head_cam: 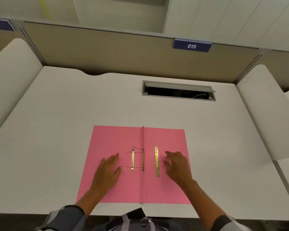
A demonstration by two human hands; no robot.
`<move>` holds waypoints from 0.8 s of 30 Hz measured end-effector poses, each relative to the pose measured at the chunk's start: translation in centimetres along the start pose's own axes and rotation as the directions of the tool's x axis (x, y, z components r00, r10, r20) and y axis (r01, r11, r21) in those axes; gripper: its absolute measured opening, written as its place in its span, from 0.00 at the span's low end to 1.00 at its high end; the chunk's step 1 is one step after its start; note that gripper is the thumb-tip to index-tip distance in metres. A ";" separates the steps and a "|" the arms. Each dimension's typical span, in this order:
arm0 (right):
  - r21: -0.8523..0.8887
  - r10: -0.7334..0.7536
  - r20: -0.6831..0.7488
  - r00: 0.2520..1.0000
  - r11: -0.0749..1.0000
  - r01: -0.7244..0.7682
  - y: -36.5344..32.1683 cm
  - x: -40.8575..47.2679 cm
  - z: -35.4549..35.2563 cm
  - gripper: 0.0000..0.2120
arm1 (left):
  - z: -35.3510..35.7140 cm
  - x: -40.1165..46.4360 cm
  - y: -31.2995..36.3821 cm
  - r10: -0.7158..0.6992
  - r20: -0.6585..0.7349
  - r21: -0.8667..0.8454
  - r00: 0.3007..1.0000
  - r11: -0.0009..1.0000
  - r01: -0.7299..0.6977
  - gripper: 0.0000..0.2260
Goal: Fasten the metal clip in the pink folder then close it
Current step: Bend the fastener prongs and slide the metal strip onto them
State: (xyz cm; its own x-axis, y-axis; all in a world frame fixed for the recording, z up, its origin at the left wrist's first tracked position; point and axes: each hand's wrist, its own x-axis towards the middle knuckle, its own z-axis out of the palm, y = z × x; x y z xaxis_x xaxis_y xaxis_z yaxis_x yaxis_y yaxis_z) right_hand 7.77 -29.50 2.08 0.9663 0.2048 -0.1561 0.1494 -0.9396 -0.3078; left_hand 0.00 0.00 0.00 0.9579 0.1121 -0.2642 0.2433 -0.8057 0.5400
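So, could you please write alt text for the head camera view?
A pink folder lies open on a white desk, with a loose gold metal bar on its right half and the clip's prongs by the spine. The left hand and right hand are open over the folder, holding nothing.

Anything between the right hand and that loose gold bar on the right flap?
Nothing visible. The right hand hovers open just right of the loose gold bar, with only bare pink folder between them. The left hand rests across the spine.

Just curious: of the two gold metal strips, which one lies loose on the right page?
The longer gold strip, beside the right hand. The shorter strip sits left of the fold, joined to thin prongs.
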 end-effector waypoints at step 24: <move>0.049 -0.004 0.391 0.921 0.999 -0.016 -2.9 7.4 -1.2 0.44 | 2.9 -0.8 4.6 -0.301 0.136 -0.752 0.944 0.589 0.297 0.11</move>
State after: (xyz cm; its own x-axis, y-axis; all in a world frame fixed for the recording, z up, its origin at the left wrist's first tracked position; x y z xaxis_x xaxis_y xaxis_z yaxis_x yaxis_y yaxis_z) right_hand 14.77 -25.59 2.92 0.8070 0.2998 -0.5089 0.1232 -0.9281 -0.3514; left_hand -0.08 -5.50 0.40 0.8101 0.2690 -0.5210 0.5419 -0.0041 0.8404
